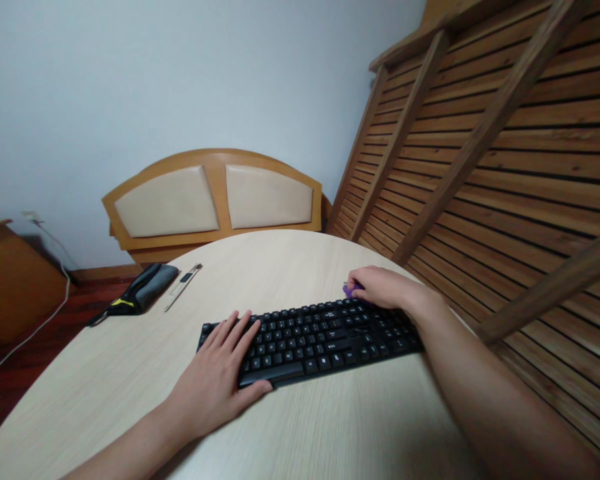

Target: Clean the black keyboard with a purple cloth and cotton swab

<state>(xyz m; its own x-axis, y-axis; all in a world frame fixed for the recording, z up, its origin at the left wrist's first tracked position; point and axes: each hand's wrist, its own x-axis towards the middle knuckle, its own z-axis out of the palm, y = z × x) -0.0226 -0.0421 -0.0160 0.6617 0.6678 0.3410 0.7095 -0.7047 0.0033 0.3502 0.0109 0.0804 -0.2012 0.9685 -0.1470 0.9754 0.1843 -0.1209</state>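
Beyond the keyboard [300, 340], a pale wall [205, 73] is closing off the room. To the keyboard's right, a slatted wooden panel [480, 173] is rising well above it. Behind the keyboard and well apart from it, a headboard [217, 193] with two cream pads is standing against the wall; far off to its left, part of a wooden cabinet [15, 287] is showing.

Under the keyboard, a pale wood-grain table [340, 427] with a curved far edge is bearing the work. The keyboard is lying flat, keys up, its long axis running side to side across the person's front, right end slanting slightly farther away.

Left of the keyboard, not touching it, a dark pouch [155, 287] with a yellow mark is lying near the table's edge.

Over the keyboard's left end, the left hand [217, 375] is resting palm down, fingers slightly apart on the keys, thumb along the near edge. Across the keyboard's right part, the right hand [380, 285] is reaching to the far long edge.

Between pouch and keyboard, a slim tool [180, 291] is lying slantwise.

Smallest item: at the keyboard's far edge, right of centre, a purple piece [349, 291] is sitting clamped in the right hand's curled fingers. The right hand is the nearer; whether the piece is touching the keyboard, I am not able to tell.
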